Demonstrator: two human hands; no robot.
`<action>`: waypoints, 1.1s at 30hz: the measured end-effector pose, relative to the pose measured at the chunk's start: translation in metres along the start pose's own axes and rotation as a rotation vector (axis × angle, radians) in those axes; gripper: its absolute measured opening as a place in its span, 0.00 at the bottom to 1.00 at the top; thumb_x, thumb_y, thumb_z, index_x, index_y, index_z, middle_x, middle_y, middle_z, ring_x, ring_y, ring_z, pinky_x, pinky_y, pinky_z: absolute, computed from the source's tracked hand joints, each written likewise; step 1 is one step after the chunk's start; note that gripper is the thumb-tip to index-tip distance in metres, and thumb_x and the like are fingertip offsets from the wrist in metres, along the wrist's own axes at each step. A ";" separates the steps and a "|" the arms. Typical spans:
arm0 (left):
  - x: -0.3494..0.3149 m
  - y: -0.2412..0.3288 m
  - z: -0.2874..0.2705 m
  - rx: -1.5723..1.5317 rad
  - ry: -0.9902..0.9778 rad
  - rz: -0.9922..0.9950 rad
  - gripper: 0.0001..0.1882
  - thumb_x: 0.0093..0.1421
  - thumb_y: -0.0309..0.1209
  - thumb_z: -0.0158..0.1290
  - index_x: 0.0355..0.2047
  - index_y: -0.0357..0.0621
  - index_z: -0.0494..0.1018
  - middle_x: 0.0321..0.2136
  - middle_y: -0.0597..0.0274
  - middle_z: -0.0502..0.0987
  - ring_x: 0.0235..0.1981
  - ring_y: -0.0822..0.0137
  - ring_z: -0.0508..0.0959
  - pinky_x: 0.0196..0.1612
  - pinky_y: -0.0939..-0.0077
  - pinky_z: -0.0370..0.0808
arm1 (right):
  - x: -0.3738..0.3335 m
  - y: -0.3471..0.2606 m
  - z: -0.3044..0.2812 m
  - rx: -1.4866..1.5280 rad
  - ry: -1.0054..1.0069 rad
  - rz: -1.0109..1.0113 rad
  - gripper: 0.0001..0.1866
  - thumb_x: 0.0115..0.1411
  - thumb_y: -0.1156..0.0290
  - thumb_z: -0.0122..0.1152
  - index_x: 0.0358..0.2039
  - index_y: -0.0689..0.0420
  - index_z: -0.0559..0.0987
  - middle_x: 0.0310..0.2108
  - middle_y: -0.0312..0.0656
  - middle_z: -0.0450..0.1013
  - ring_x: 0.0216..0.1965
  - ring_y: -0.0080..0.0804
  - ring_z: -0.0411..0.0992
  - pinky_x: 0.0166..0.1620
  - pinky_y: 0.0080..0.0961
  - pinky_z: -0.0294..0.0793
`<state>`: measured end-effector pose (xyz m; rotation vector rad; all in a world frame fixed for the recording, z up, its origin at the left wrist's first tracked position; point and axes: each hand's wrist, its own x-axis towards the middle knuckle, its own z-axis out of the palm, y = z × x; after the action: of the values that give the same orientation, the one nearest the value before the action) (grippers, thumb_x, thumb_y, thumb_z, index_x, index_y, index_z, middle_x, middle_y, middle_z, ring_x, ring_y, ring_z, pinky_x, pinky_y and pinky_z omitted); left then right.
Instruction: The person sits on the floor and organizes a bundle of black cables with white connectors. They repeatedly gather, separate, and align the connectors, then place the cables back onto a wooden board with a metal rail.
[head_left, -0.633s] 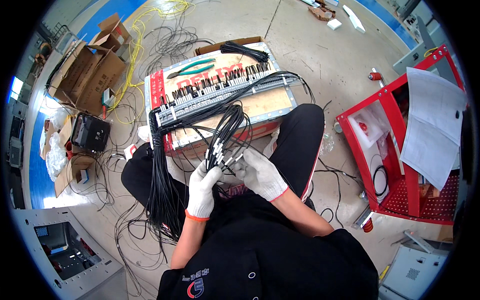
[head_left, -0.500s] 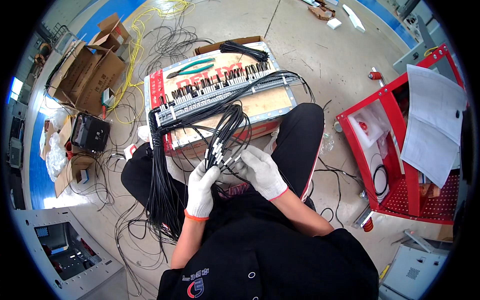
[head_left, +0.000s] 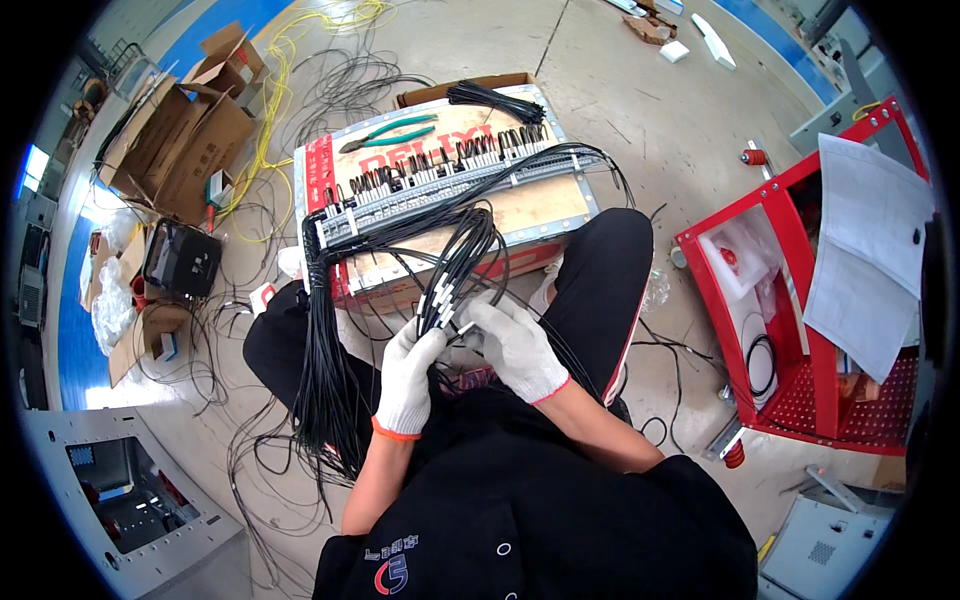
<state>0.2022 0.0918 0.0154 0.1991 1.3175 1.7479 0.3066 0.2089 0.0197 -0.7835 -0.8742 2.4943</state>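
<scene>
My left hand [head_left: 406, 372], in a white knitted glove, is closed around a looped bundle of black wires [head_left: 470, 242] with white marker sleeves [head_left: 437, 300] near their ends. Beside it my right hand [head_left: 514, 345], gloved too, pinches one black wire by its white-sleeved end [head_left: 466, 329]. The wires run up to a long grey terminal strip [head_left: 440, 201] lying on a wooden crate [head_left: 535, 216]. Along the strip's far side stand many short black wire loops with white sleeves. From its left end a thick black wire harness [head_left: 325, 385] hangs over my left leg.
Green-handled pliers [head_left: 390, 133] and a bunch of black cable ties [head_left: 497, 101] lie on the crate's far part. Right stands a red metal frame [head_left: 745, 209] with paper sheets [head_left: 868, 250]. Cardboard boxes [head_left: 175, 150], loose cables [head_left: 275, 450] and a grey cabinet [head_left: 215, 545] are left.
My right hand has shifted slightly left, closer to the bundle, and the wire end in its fingers has turned. My left hand keeps its grip. The whole view has shifted a little.
</scene>
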 end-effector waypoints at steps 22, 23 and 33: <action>0.000 0.002 -0.002 -0.005 -0.080 -0.042 0.09 0.61 0.25 0.54 0.42 0.40 0.76 0.34 0.70 0.79 0.34 0.80 0.74 0.41 0.83 0.69 | 0.014 0.009 -0.013 0.135 -0.143 -0.093 0.08 0.66 0.68 0.57 0.38 0.59 0.76 0.33 0.35 0.76 0.30 0.18 0.71 0.35 0.19 0.70; 0.001 0.002 -0.001 0.012 -0.082 -0.029 0.09 0.61 0.24 0.54 0.42 0.40 0.76 0.34 0.71 0.79 0.34 0.80 0.74 0.42 0.83 0.69 | 0.014 0.005 -0.011 0.019 -0.116 -0.085 0.08 0.66 0.67 0.57 0.38 0.60 0.77 0.32 0.35 0.76 0.30 0.17 0.71 0.35 0.18 0.69; 0.002 -0.002 -0.002 -0.086 0.012 -0.002 0.07 0.61 0.22 0.55 0.39 0.41 0.76 0.33 0.72 0.78 0.34 0.82 0.73 0.42 0.84 0.69 | 0.006 0.002 -0.010 -0.069 -0.035 0.009 0.11 0.66 0.68 0.58 0.43 0.61 0.76 0.37 0.36 0.75 0.36 0.21 0.72 0.43 0.22 0.73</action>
<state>0.2011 0.0924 0.0122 0.1387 1.2482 1.8030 0.3080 0.2149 0.0095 -0.7702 -0.9751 2.5048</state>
